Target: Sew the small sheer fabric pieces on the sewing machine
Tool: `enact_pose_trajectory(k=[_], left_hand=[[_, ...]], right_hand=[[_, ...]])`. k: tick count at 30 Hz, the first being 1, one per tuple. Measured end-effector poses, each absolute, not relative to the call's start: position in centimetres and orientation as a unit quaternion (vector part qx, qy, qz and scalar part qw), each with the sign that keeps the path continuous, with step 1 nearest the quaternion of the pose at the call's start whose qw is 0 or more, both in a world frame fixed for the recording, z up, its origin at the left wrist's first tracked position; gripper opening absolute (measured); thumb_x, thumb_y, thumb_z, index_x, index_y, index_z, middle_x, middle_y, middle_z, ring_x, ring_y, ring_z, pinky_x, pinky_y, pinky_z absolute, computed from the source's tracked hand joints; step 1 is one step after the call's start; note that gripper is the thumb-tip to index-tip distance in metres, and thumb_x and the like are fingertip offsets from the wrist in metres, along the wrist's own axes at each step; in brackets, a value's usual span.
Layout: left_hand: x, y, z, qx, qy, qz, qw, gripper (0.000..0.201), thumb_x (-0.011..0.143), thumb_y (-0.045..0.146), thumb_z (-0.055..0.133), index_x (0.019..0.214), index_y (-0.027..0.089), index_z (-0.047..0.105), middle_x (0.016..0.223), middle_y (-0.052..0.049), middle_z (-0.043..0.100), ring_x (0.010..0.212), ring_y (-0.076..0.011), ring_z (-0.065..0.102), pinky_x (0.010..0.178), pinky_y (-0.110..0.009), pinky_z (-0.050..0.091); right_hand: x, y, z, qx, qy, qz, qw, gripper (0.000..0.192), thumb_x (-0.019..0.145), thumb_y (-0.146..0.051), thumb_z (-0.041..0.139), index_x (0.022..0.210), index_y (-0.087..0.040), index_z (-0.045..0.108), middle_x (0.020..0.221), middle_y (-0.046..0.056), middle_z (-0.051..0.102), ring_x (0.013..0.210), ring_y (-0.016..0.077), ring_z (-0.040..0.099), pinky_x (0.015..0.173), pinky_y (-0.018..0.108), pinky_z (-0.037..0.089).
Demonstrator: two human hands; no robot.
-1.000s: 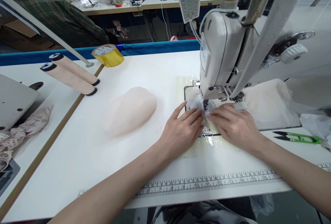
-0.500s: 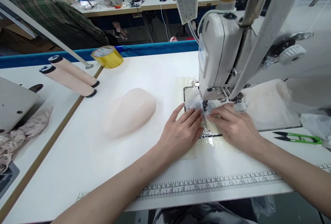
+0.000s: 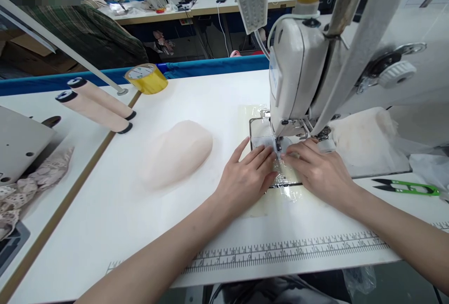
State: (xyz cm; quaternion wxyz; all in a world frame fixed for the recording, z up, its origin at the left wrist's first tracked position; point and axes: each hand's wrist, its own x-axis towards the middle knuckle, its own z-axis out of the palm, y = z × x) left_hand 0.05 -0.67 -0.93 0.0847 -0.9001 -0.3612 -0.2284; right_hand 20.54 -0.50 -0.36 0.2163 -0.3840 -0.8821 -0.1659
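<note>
A white sewing machine [image 3: 298, 75] stands on the white table [image 3: 210, 103]. Under its needle lies a small sheer white fabric piece [image 3: 261, 142]. My left hand [image 3: 247, 177] lies flat on the left part of that piece, fingers pointing toward the needle. My right hand [image 3: 317, 170] presses down on the right part, fingertips just in front of the presser foot. Both hands rest on the fabric over the shiny needle plate [image 3: 280, 180]; the fabric under them is mostly hidden.
A pale pink moulded cup [image 3: 177, 152] lies left of my hands. Green thread snips [image 3: 409, 186] lie at the right, a yellow tape roll [image 3: 145, 78] at the back, two thread cones [image 3: 94, 103] and lace [image 3: 31, 177] on the left. A ruler strip [image 3: 280, 250] runs along the front edge. Another person sits far left.
Both hands have edged slightly toward the needle with the fabric; otherwise nothing has shifted.
</note>
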Motion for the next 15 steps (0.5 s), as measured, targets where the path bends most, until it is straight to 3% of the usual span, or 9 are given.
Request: enact_pose_trajectory(k=[15], left_hand=[[0.0, 0.8, -0.8, -0.887, -0.417, -0.194, 0.038, 0.038, 0.096, 0.035, 0.043, 0.124, 0.014, 0.057, 0.128, -0.007, 0.060, 0.124, -0.0239, 0.051, 0.114, -0.049, 0.025]], right_hand=[[20.7, -0.3, 0.0, -0.374, -0.879, -0.198, 0.218, 0.027, 0.084, -0.004, 0.050, 0.096, -0.018, 0.069, 0.100, 0.001, 0.072, 0.079, 0.0163, 0.063, 0.078, 0.033, 0.043]])
